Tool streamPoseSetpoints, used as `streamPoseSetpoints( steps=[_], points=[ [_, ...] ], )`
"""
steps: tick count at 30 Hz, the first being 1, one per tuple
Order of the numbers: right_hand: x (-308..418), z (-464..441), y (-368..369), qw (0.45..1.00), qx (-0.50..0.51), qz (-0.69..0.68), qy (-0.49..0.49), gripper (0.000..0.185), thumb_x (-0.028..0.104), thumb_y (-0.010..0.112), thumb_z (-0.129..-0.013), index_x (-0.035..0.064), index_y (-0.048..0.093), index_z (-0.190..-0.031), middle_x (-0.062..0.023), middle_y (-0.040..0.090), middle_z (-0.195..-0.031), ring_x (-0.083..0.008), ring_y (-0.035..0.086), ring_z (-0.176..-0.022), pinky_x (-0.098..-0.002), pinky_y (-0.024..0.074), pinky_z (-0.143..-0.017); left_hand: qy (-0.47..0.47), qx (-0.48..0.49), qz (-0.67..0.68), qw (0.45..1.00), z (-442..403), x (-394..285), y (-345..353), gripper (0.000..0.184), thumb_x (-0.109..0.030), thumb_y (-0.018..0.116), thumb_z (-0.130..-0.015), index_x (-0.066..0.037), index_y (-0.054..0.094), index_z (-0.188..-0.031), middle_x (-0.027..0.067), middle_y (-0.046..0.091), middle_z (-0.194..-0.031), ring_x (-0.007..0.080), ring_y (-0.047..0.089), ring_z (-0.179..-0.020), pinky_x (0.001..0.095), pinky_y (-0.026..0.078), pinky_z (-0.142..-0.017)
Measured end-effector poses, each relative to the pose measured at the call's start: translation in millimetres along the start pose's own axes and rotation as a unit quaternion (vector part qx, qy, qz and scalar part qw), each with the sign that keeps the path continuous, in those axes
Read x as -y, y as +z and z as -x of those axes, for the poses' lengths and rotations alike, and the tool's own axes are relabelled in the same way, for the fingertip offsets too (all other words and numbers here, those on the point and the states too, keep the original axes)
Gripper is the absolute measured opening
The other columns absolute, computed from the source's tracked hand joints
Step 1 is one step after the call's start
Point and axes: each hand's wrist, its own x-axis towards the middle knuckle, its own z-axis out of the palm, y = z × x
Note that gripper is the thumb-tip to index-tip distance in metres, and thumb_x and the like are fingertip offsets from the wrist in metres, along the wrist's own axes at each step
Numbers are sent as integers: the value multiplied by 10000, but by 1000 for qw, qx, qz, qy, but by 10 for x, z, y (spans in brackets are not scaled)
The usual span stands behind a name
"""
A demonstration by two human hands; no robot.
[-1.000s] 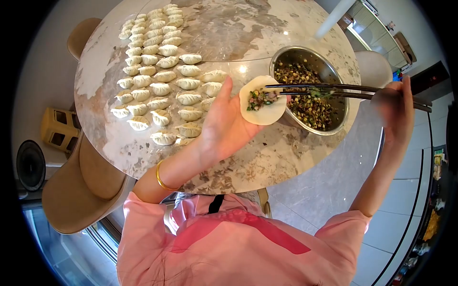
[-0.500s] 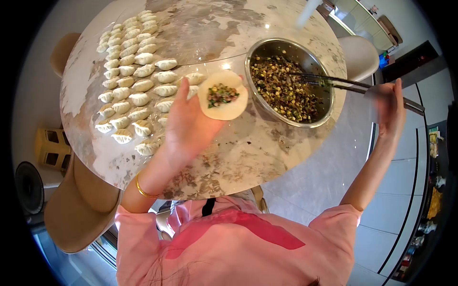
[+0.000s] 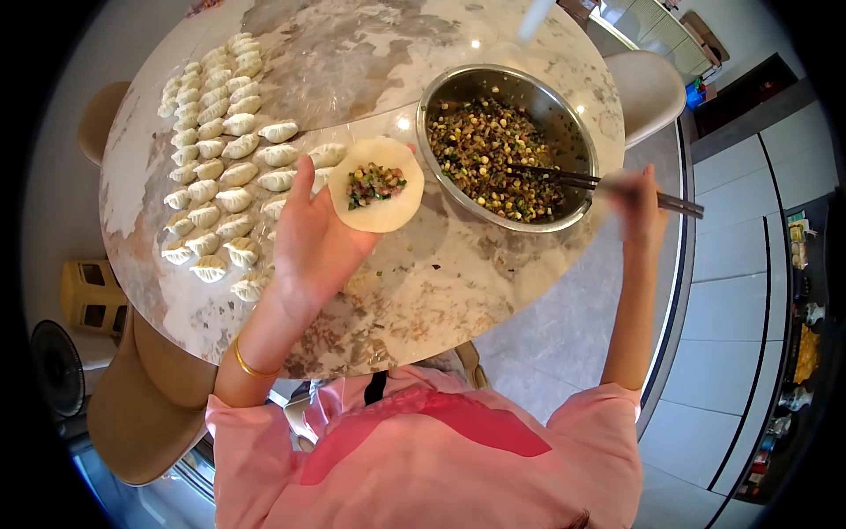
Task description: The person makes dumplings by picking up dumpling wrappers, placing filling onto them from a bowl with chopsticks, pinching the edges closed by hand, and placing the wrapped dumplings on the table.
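Observation:
On the fingers of my left hand (image 3: 319, 236) lies a round, flat dumpling wrapper (image 3: 403, 208), its thumb standing away from the edge. A small mound of chopped filling (image 3: 374, 185) sits in the middle of the wrapper. My right hand (image 3: 643, 216), slightly blurred, grips a pair of dark chopsticks (image 3: 577, 180) beyond the bowl's right rim. Their tips reach into the minced filling with corn and greens (image 3: 485, 150) inside the steel bowl (image 3: 577, 148). Left of my left hand, folded dumplings (image 3: 236, 175) stand in rows.
The round marble-patterned table (image 3: 414, 300) carries the bowl and dumplings, with its edge close to my body. Chairs stand around it, one at left front (image 3: 145, 406) and one at right (image 3: 648, 93). A black fan (image 3: 57, 366) is at far left.
The chopsticks have come lower and left, their tips now deeper in the filling, and my right hand has moved closer to the bowl. The whole view has shifted slightly.

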Motion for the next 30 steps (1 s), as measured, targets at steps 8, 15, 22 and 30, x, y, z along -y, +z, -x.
streamPoseSetpoints(
  steps=[8, 15, 22, 30],
  points=[
    [-142, 137, -68, 982, -54, -178, 22, 408, 326, 511, -965, -37, 614, -811, -149, 648, -692, -203, 627, -521, -246, 511, -475, -7, 14, 9, 1000, -47, 25, 19, 685, -437, 216, -1009, 122, 182, -1403, 300, 212, -1468, 367, 241, -1375, 421, 162, -1163],
    [-70, 94, -62, 981, -64, -180, -25, 405, 325, 496, -970, -32, 612, -819, -147, 647, -684, -193, 610, -515, -249, 497, -483, -12, -17, -5, 1000, -75, 35, 68, 692, -477, 195, -1003, 93, 263, -1390, 242, 335, -1430, 326, 313, -1347, 409, 205, -1154],
    [196, 37, -88, 983, -72, -160, -53, 407, 325, 494, -972, -34, 609, -818, -148, 643, -668, -186, 607, -506, -242, 488, -475, -14, 15, -12, 1000, -109, 39, 42, 685, -441, 246, -1007, 124, 217, -1392, 274, 274, -1452, 348, 286, -1359, 418, 180, -1160],
    [233, 65, 79, 999, 17, -17, -43, 435, 322, 476, -981, -71, 607, -847, -159, 644, -681, -206, 644, -529, -246, 525, -473, -23, -15, -36, 999, -74, 40, 59, 686, -480, 214, -1003, 90, 293, -1376, 218, 377, -1409, 313, 353, -1324, 407, 222, -1148]
  ],
)
